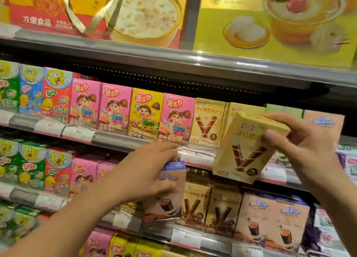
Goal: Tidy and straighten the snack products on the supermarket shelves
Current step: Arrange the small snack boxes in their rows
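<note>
Fingers of the right hand [301,140] curled over the top corner of a cream wafer-roll box [245,150], thumb on its front face, holding it tilted in the air just in front of the second shelf's edge [119,140]. The box leaned with its top toward the right, its lower part overlapping the price rail below. The left hand [146,171] gripped a tan box with a blue top [170,191], fingers wrapped across its front, and held it before the third shelf, beside two darker wafer-roll boxes [210,204] standing there. Behind the raised cream box, matching cream boxes [208,121] stood upright on the second shelf, with a green-topped box [284,109] and a tan one [324,123] to their right. Farther left on that shelf ran pink mushroom-biscuit boxes [114,107], one yellow box [144,113] among them, then cartoon-sponge boxes [56,94] in red, blue and green. Tan boxes picturing drinks [272,220] stood at the right of the third shelf. Large yellow gift boxes [274,22] filled the top shelf.
</note>
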`<control>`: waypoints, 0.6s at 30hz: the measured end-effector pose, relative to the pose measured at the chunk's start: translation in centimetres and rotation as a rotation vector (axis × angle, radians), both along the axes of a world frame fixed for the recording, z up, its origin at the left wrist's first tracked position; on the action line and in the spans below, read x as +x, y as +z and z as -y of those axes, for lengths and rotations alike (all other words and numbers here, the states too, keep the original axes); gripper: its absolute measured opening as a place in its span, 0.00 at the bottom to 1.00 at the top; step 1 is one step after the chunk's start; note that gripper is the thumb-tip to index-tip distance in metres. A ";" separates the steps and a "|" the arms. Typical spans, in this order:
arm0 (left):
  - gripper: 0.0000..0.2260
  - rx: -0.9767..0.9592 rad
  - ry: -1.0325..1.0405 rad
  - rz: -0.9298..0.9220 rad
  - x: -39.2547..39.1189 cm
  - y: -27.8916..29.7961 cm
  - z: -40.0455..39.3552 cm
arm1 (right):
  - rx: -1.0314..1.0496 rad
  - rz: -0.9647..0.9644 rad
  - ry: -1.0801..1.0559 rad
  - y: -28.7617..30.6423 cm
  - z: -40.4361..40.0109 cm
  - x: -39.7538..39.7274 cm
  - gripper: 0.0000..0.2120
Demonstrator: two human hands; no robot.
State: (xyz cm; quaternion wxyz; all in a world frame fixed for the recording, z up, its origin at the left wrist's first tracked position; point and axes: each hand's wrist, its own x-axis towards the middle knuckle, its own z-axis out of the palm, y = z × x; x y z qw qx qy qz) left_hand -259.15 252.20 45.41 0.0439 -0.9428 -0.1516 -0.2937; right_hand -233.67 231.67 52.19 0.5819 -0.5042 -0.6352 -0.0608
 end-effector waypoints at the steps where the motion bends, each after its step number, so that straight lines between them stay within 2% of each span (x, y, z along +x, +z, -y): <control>1: 0.20 -0.013 -0.006 0.006 0.2 -0.6 -0.2 | 0.022 0.048 -0.003 1.1 -0.3 -0.6 0.13; 4: 0.20 -0.043 -0.022 0.013 0.7 -1.9 -1.3 | 0.044 0.159 -0.053 3.9 -1.8 -1.6 0.13; 9: 0.18 -0.073 -0.052 0.060 1.0 -3.7 -2.5 | -0.015 0.236 -0.160 6.3 -4.9 -2.5 0.18; 13: 0.16 -0.100 -0.105 0.088 1.0 -4.5 -3.1 | -0.086 0.348 -0.298 6.7 -6.6 -2.8 0.22; 18: 0.17 -0.123 -0.125 0.117 1.0 -4.7 -3.5 | -0.056 0.410 -0.359 6.5 -7.7 -3.1 0.20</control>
